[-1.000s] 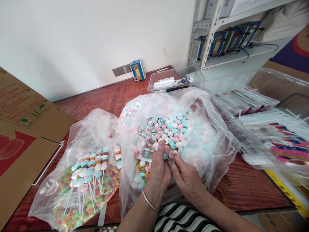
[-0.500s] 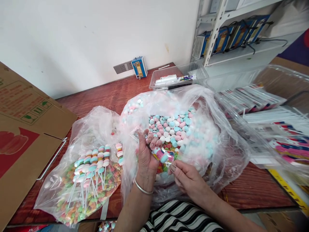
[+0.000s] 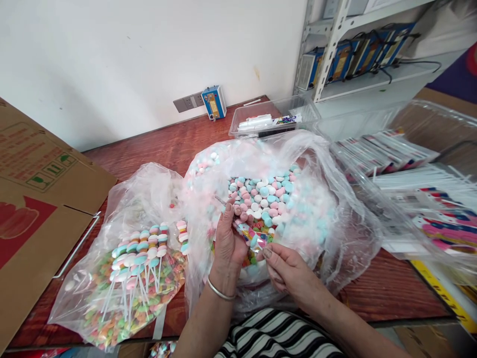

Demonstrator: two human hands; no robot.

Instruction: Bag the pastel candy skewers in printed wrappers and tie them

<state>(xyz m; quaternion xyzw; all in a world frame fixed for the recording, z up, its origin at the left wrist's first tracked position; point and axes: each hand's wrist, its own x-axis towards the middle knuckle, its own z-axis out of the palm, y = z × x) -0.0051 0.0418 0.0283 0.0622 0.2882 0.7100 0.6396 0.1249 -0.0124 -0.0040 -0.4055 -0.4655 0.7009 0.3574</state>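
My left hand (image 3: 230,233) grips a clear printed candy wrapper (image 3: 249,232), its fingers curled round the upper part. A pale blue candy (image 3: 254,241) shows at the wrapper's lower end. Close to that end, the thumb and forefinger of my right hand (image 3: 285,266) are pinched together; what sits between them is too small to make out. Beneath both hands, a large open plastic bag (image 3: 350,214) holds pink, white and blue candies (image 3: 264,191), with colourful gummy rings (image 3: 265,227) nearer me. To the left, candy skewers on white sticks (image 3: 139,253) lie on a bag of gummy rings (image 3: 108,328).
A cardboard box (image 3: 44,199) stands at the left. Behind the candy bag is a clear plastic tray (image 3: 274,127); a larger clear bin (image 3: 395,233) with printed wrappers and white sticks stands right. A small blue device (image 3: 214,103) rests by the wall; a metal shelf (image 3: 331,49) rises behind.
The wrapper in my left hand has turned, so its upper end now shows nearly edge-on. My right hand has shifted slightly upward, still pinching. The whole view has drifted a little.
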